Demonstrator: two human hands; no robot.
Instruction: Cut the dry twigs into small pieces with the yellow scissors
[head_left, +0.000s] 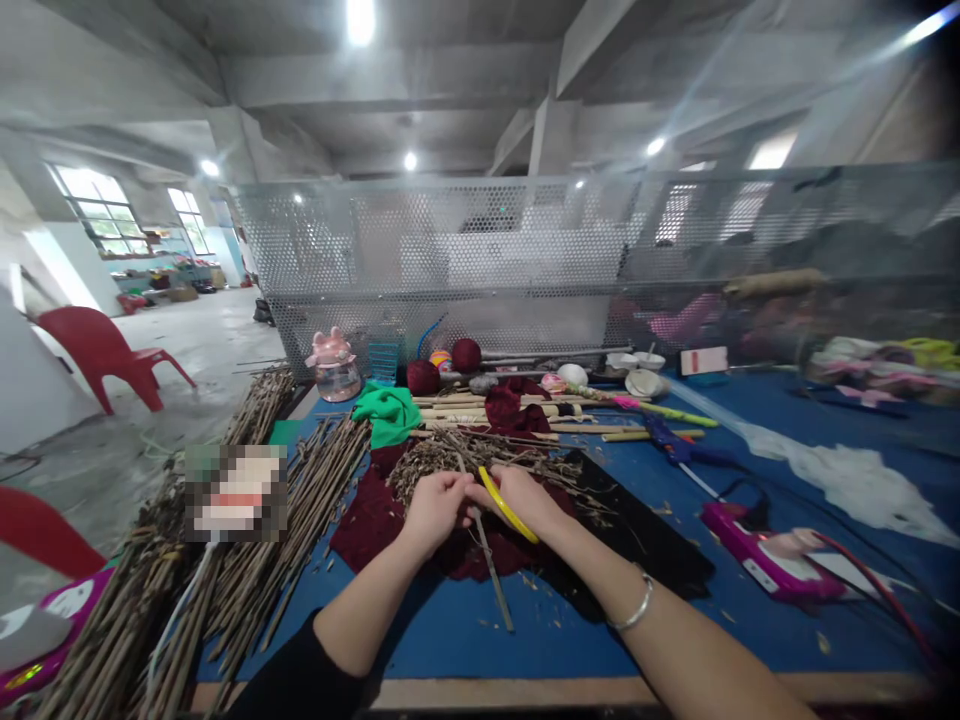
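Head view: left hand point(437, 510) and right hand point(523, 502) pinch the stick point(496, 583) between closed fingertips point(466, 481).

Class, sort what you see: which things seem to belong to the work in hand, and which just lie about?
Seemingly in use:
- dry stem, at the fingertips of left hand and right hand
- dry twigs, behind the hands

Lying about:
- pink-topped bottle
- red chair

You get fairly bright, cool light from ceiling lamps point(361, 20) and windows point(97, 208); the nearest lamp flares white. Streaks cross the upper right, the outer edges stretch and smear, and that corner darkens.
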